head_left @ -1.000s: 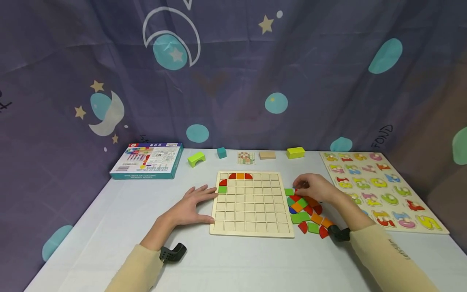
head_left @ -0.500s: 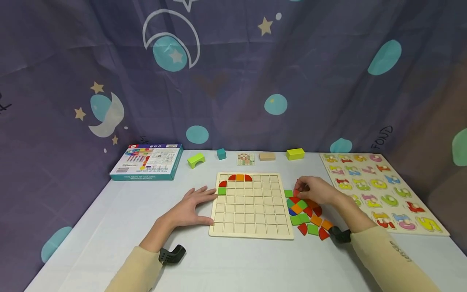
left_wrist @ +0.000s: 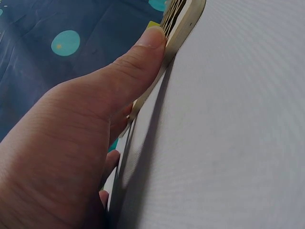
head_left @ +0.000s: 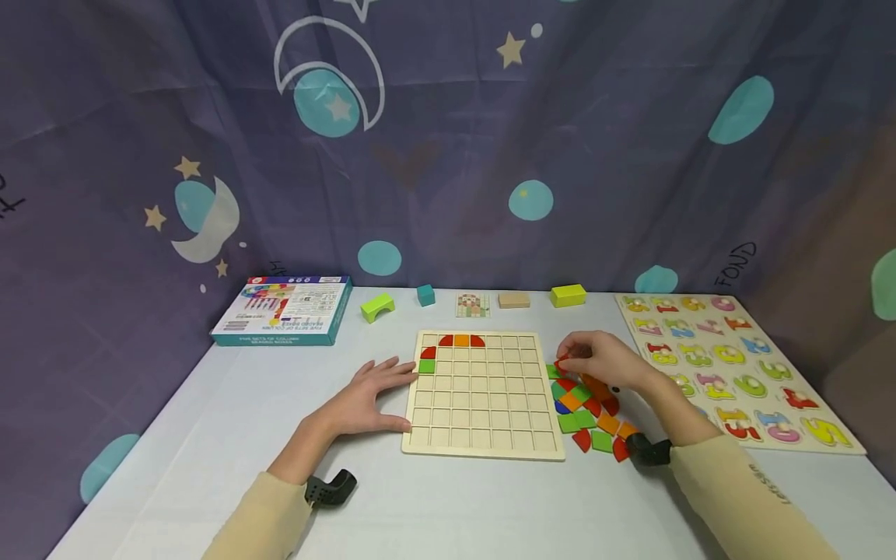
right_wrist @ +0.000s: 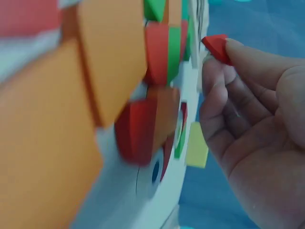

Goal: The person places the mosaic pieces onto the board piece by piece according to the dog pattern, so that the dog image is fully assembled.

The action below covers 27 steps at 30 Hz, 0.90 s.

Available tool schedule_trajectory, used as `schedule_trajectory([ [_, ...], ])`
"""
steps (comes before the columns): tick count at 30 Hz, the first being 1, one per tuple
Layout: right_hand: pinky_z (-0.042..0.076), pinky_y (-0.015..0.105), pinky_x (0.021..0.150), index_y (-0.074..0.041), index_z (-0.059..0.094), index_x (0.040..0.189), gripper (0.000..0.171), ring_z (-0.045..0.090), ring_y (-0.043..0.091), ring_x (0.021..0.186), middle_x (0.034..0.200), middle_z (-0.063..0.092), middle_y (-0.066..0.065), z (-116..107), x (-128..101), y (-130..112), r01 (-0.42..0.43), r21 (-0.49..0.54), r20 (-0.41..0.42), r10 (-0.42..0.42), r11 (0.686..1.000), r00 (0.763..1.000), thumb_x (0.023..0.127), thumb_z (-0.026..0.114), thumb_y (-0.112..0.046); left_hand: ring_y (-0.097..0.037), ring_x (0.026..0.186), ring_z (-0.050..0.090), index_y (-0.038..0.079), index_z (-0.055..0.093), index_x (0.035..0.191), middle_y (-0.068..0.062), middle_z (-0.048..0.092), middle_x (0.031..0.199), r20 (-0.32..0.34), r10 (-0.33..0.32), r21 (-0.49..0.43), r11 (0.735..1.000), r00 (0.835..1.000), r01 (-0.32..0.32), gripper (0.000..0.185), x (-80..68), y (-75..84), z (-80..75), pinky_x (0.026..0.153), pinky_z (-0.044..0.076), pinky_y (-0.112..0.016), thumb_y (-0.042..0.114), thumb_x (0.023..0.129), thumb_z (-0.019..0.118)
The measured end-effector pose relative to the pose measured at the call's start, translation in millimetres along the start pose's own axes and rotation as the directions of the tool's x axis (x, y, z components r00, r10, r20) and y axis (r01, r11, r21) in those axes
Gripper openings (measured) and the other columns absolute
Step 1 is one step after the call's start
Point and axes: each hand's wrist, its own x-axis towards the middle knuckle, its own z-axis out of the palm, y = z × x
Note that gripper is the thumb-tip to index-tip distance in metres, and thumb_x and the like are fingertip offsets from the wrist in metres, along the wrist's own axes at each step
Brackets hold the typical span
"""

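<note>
From my head view the scene is evenly and softly lit from above, with only faint shadows beside the grid board [head_left: 483,393] and no glare. The edges bow with wide-angle distortion, and corners look darker. My left wrist view is sharp on the thumb [left_wrist: 138,57]. The right wrist view is blurred: the near coloured pieces [right_wrist: 114,71] smear out of focus.
</note>
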Motion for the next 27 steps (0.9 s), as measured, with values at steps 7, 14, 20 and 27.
schedule_trajectory([
  [7, 0.054, 0.030, 0.067, -0.003, 0.070, 0.101, 0.011, 0.060, 0.022, 0.076, 0.093, 0.064, 0.006, 19.8, 13.3, -17.6, -0.013, 0.130, 0.023, 0.010, 0.991, 1.000, 0.094, 0.072, -0.012, -0.031, 0.150, 0.022, 0.013, 0.055, 0.147, -0.003, 0.041, 0.158, 0.004, -0.005, -0.002, 1.000, 1.000, 0.005, 0.084, -2.1, 0.8, -2.1, 0.119, 0.007, -0.059, 0.053, 0.078, 0.083],
  [14, 0.051, 0.030, 0.066, -0.005, 0.070, 0.100, 0.006, 0.060, 0.021, 0.076, 0.093, 0.065, 0.004, 45.2, 25.4, -39.0, 0.045, 0.156, 0.030, -0.050, 0.987, 0.998, 0.095, 0.070, -0.008, -0.033, 0.150, 0.023, 0.013, 0.055, 0.147, -0.004, 0.041, 0.158, 0.004, 0.011, 0.014, 1.000, 1.000, -0.011, 0.083, -0.5, 2.2, -2.7, 0.119, 0.008, -0.059, 0.053, 0.079, 0.083],
  [20, 0.050, 0.029, 0.068, -0.006, 0.070, 0.099, 0.004, 0.061, 0.018, 0.075, 0.092, 0.065, 0.003, 65.5, 35.5, -61.1, 0.102, 0.187, 0.053, -0.114, 0.977, 0.992, 0.095, 0.070, -0.008, -0.032, 0.150, 0.023, 0.012, 0.055, 0.147, -0.004, 0.041, 0.158, 0.006, 0.012, 0.020, 1.000, 1.000, -0.012, 0.083, 0.0, 1.7, -3.0, 0.119, 0.008, -0.059, 0.052, 0.079, 0.083],
  [27, 0.052, 0.031, 0.072, -0.006, 0.071, 0.098, 0.007, 0.062, 0.017, 0.078, 0.093, 0.066, 0.001, 80.3, 44.3, -90.5, 0.106, 0.176, 0.090, -0.123, 0.979, 0.988, 0.093, 0.071, -0.003, -0.032, 0.150, 0.022, 0.013, 0.055, 0.147, -0.003, 0.041, 0.158, 0.013, -0.006, 0.009, 1.000, 1.000, 0.006, 0.084, 0.5, 2.2, -2.4, 0.120, 0.007, -0.059, 0.051, 0.078, 0.084],
])
